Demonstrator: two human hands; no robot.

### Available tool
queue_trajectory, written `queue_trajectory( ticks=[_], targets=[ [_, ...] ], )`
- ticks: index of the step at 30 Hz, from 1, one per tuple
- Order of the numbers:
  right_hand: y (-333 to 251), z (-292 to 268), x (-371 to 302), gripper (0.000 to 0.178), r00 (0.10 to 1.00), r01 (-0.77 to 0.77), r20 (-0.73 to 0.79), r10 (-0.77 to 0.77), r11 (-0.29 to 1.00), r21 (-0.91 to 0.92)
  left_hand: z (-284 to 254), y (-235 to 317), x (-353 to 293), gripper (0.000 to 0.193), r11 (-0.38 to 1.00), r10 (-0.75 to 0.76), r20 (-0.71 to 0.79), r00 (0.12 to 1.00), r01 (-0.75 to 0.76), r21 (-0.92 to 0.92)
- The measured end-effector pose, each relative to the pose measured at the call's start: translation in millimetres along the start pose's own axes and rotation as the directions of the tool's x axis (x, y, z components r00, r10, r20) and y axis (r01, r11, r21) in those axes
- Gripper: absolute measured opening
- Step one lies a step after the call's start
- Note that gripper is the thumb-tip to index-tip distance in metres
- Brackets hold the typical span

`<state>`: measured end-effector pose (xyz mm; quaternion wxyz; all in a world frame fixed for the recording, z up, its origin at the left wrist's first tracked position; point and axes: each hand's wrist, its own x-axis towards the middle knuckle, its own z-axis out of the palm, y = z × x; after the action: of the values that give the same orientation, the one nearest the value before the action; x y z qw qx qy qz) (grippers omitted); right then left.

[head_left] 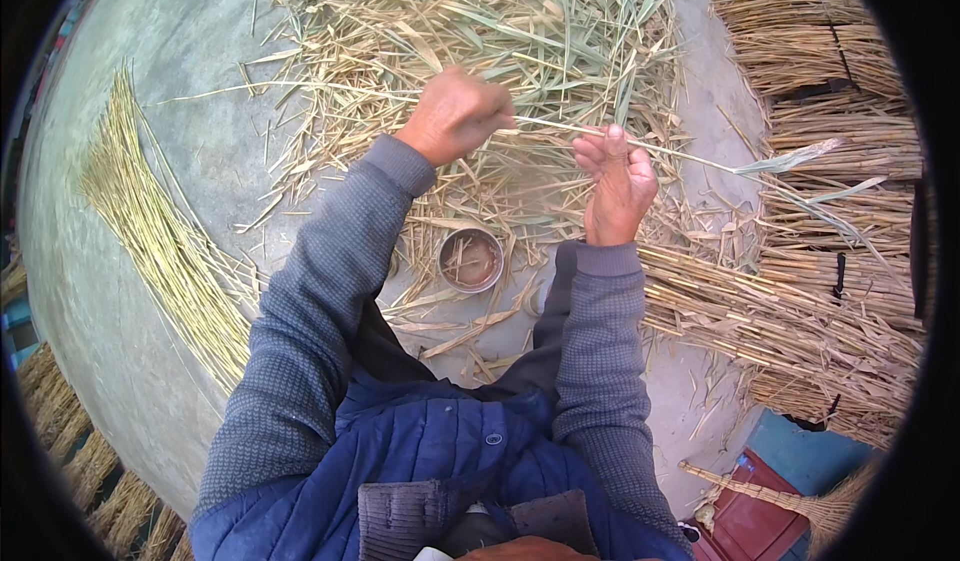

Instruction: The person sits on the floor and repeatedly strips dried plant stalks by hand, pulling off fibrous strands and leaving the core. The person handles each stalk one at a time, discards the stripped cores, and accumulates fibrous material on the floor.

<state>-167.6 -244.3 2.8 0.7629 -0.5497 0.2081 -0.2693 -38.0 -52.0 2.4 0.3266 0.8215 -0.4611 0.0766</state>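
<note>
A: What do you hold?
B: Your left hand (455, 116) and right hand (618, 186) hold one thin stalk (550, 124) between them. Its leafy end (790, 157) extends to your right.
A: What surrounds your hands?
B: Loose leaves (420, 31) cover the floor (200, 51) ahead. A round bowl (490, 259) sits below your hands. Yellow-green stalks (170, 241) lie left; tied bundles (800, 56) lie right.
</note>
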Motion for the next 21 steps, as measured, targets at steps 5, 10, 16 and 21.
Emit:
queue_trajectory(
  ticks=[5,10,16,21],
  targets=[
    [1,-3,5,0.04,0.991,0.04,-0.121,-0.047,0.997,-0.062,1,2,-1,0.016,0.998,0.036,-0.025,0.999,-0.034,0.051],
    [-12,-18,13,0.041,0.982,0.074,-0.165,-0.094,0.989,-0.127,-6,-8,-7,0.017,0.997,0.03,-0.032,0.999,-0.027,0.073],
    [-21,-36,17,0.039,0.98,0.061,-0.18,-0.084,0.99,-0.128,-13,-16,-15,0.017,0.994,-0.002,0.002,1.0,0.002,0.11],
    [-24,-44,21,0.036,0.979,0.044,-0.191,-0.065,0.993,-0.113,-15,-15,-15,0.016,0.995,-0.007,0.031,0.999,0.004,0.103]
  ],
)
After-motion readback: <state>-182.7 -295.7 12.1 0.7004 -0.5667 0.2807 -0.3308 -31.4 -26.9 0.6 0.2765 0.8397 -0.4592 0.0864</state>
